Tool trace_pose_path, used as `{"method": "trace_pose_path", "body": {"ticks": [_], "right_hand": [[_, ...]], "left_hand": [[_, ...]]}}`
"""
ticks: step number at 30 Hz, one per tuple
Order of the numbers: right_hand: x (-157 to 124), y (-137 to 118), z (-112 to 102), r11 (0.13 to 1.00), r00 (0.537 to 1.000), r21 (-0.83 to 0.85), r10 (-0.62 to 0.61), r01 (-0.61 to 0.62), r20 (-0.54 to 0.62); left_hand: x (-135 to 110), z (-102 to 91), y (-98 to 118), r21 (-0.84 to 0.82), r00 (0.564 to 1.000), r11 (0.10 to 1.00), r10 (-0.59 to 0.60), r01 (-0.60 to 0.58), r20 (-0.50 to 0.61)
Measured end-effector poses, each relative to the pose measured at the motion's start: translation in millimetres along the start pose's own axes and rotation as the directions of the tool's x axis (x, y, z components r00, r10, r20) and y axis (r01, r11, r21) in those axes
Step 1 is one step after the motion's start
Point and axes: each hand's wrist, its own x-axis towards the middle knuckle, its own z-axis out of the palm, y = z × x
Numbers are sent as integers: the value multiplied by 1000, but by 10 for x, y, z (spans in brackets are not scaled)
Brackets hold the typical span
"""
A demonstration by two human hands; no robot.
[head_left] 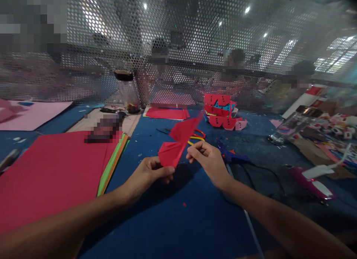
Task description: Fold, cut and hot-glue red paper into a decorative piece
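A red paper cut-out [173, 155], with creases and a long pointed flap blurred at its tip, is held above the blue table. Its lower left corner is pinched between the thumb and fingers of my left hand [154, 170]. Just right of the paper is my right hand [208, 160], its fingers curled together; whether anything small is between them is hidden. Partly covered by the paper lie scissors [200, 139] with red and yellow handles. A dark blue glue gun [232, 156] rests beyond my right hand, its cord trailing right.
Large red sheets [52, 170] lie left over green and orange ones. Folded red paper pieces with black dots [221, 117] stand at the back. Two glass jars [128, 93], a pink power strip [314, 183] and paper scraps surround the workspace. A perforated screen [184, 73] closes the back; people sit beyond.
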Motion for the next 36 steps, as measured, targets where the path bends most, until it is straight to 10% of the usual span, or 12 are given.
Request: {"method": "trace_pose_path", "body": {"ticks": [36], "right_hand": [[19, 49, -19, 1000, 997, -11, 12, -11, 72]], "left_hand": [[-19, -26, -2, 59, 994, 998, 24, -30, 107]]}}
